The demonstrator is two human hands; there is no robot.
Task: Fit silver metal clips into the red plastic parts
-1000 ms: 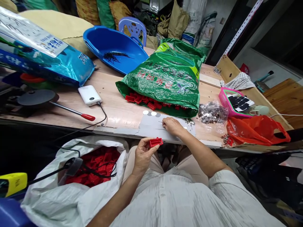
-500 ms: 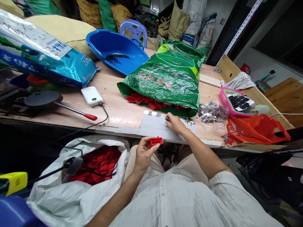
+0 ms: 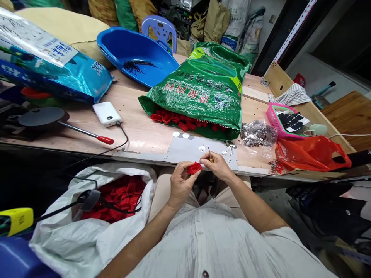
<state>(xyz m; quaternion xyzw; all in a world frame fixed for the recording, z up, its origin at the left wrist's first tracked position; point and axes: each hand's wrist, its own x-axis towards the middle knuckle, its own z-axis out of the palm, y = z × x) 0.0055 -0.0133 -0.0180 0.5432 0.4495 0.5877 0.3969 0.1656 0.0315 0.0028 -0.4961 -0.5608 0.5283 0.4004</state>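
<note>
In front of my lap, just off the table edge, my left hand (image 3: 182, 181) pinches a red plastic part (image 3: 194, 168), a small hollow block, between thumb and fingers. My right hand (image 3: 216, 164) is closed around a thin yellow-handled tool (image 3: 211, 155) whose dark shaft points upward. Its fingertips meet the right end of the red part; whether they also pinch a small metal piece is too small to tell. Beyond the hands, small shiny metal pieces (image 3: 230, 148) lie scattered on a grey sheet (image 3: 185, 150) at the table's front edge.
A green sack (image 3: 203, 88) spills red parts onto the table. White sack (image 3: 95, 247) with more red parts stands at lower left. Around them are a blue basin (image 3: 124, 42), power bank (image 3: 107, 114), red-tipped lever (image 3: 104, 139), bagged metal pieces (image 3: 257, 133), pink basket (image 3: 274, 119) and red bag (image 3: 313, 150).
My right hand has come back from the metal pieces on the grey sheet to the red part. The yellow-handled tool now shows in it. My left hand has raised and turned the part slightly.
</note>
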